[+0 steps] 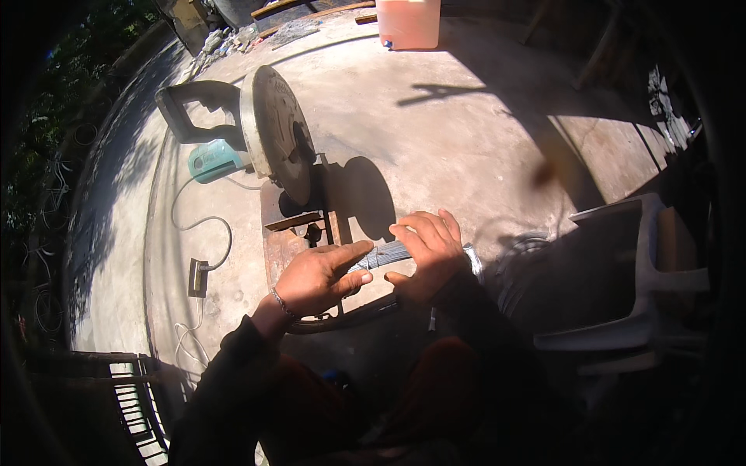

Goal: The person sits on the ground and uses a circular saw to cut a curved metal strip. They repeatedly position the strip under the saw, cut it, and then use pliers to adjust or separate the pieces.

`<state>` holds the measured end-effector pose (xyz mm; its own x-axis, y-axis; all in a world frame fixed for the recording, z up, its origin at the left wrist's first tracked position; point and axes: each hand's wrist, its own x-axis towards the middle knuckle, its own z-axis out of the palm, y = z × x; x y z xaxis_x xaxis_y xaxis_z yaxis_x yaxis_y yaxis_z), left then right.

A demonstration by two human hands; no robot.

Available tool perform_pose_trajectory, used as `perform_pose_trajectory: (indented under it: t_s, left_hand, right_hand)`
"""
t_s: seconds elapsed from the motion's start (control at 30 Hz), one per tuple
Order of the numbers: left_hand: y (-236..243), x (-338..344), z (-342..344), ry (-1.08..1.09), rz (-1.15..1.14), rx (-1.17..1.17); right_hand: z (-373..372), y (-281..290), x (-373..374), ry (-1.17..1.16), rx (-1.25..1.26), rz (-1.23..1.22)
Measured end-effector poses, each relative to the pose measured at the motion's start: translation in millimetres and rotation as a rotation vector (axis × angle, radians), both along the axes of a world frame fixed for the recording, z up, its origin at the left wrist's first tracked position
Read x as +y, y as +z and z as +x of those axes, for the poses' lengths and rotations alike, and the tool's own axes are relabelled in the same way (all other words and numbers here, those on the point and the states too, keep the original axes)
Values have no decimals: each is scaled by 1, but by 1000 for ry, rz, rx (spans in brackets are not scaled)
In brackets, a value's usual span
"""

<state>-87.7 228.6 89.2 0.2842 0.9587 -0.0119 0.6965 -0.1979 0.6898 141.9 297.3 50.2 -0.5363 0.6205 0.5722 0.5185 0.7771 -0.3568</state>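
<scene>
A bundle of thin grey wires (391,254) lies between my hands, with a thin strand looped around it near its left end. My left hand (318,276) has that end between its forefinger and thumb, and a bracelet circles the wrist. Curved over the bundle farther right is my right hand (430,252), its thumb on the near side and its fingers on the far side; the palm hides part of the wires. Just beyond my left hand stands a chop saw (268,132) with a round guard, a blade, a black handle and a rusty base.
A teal motor housing (215,161) and a grey cord (231,237) are at the saw's left. Coiled wire (531,243) lies right of my right hand, near a white plastic chair (641,260). A pinkish container (408,25) stands far off on the concrete floor (474,147).
</scene>
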Motion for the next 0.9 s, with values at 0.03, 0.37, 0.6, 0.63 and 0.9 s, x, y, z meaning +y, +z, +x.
perform_pose_trajectory:
  t_s: [0.03,0.37,0.6,0.63,0.9]
  left_hand:
    - [0,-2,2,-8,9,9]
    - [-6,-10,24,126,106,159]
    - [6,-6,47,156,160,212]
    - [3,-5,46,120,171,175]
    - [-13,1,44,112,192,172]
  right_hand:
    - [-3,-9,3,-25,18,24]
    - [-15,-49,16,-135,173,203]
    - [-2,-52,22,-120,213,168]
    - [-1,-54,23,-110,231,165]
    - [2,-59,19,-143,214,147]
